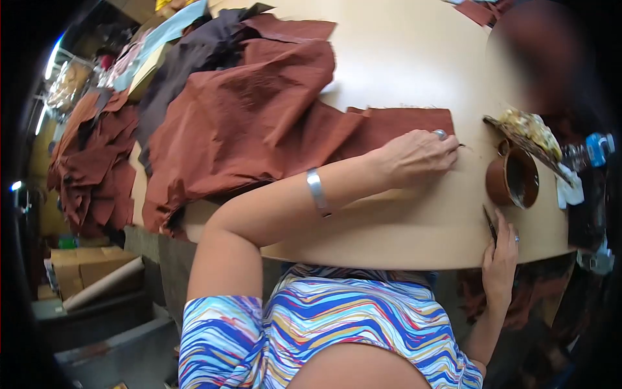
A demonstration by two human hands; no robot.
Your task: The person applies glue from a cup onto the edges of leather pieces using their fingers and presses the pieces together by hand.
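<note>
Head view. The red-brown cloth (259,117) is lying in deep folds over the left side of the counter (369,240), its narrow end stretching toward the right edge. Your left hand (421,155) is arching over that end, its fingers curling together at the tip; whether they are pinching the fabric cannot be told from this angle. The hand is probably steadying the flattened end, while your forearm is passing in front of the folds. Your right hand (502,266) is resting on the near edge, toward the right, its fingers pinching a slim dark tool (490,223). The tip is pointing away from you, presumably for ready use. A brown pot (495,181) is standing near the right edge, just beyond the tool, apparently for easy reach.
</note>
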